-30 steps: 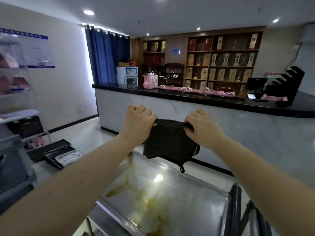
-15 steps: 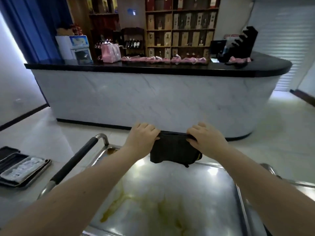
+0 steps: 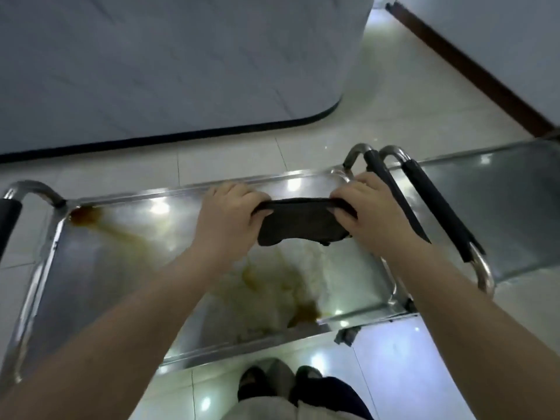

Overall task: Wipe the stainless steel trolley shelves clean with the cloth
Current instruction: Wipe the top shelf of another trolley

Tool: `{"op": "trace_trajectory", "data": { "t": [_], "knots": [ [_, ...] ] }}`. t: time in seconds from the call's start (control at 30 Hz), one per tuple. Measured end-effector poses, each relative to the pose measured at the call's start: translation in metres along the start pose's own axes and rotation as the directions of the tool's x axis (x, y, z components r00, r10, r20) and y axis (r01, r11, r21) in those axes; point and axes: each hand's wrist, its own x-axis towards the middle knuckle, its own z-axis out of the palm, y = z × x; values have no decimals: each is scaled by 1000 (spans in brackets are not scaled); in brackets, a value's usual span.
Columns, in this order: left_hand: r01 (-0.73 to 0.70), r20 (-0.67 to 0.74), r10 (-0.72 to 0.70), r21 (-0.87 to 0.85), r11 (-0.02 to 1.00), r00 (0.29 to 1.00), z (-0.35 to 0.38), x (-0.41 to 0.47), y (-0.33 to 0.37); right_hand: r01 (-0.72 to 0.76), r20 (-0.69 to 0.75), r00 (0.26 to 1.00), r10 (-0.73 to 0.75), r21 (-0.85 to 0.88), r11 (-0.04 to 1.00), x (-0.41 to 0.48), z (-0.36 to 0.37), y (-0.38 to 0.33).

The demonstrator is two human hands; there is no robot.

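Observation:
A dark cloth [image 3: 300, 225] hangs stretched between my two hands above the trolley's top shelf [image 3: 100, 262]. My left hand [image 3: 227, 219] grips the cloth's left end and my right hand [image 3: 366, 213] grips its right end. The steel shelf is shiny and carries brown liquid stains: one in its far left corner [image 3: 86, 216], a streak across the middle, and a pool near the front right [image 3: 303, 313]. The cloth is held above the shelf's far right part and looks clear of the surface.
A second steel trolley [image 3: 497, 207] stands close on the right, the two black-sleeved handles [image 3: 436, 207] side by side. A marble-fronted counter [image 3: 181, 65] stands beyond the trolley. Pale tiled floor [image 3: 378, 116] lies around, with my feet at the bottom.
The view has tipped from the room and counter down onto the trolley shelf. Both hands still hold the cloth stretched between them, now lower and over the shelf's far right part.

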Motion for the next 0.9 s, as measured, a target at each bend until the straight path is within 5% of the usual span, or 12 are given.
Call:
{"op": "trace_trajectory", "data": {
  "t": [0.1, 0.27, 0.37, 0.47, 0.6, 0.73, 0.9],
  "knots": [
    [167, 142, -128, -309, 936, 981, 17, -19, 25, -101, 90, 992, 88, 148, 984, -39, -5, 13],
    [497, 439, -261, -599, 627, 859, 66, -38, 60, -253, 135, 966, 221, 295, 921, -76, -3, 51],
    [625, 583, -313, -467, 625, 749, 127, -35, 61, -414, 356, 874, 331, 188, 890, -69, 48, 91],
    [544, 628, -328, -184, 818, 706, 181, -37, 52, -437, 517, 759, 396, -46, 898, -69, 114, 112],
    [363, 468, -310, -25, 932, 828, 210, -53, 16, -398, 460, 815, 353, 2, 917, -100, 170, 107],
    [289, 498, -395, 279, 916, 772, 219, -66, -42, -193, 568, 778, 268, -189, 963, -135, 209, 80],
    [271, 507, -442, 377, 886, 740, 224, -79, -81, -247, 480, 805, 349, -264, 933, -150, 205, 134]
  ]
}}
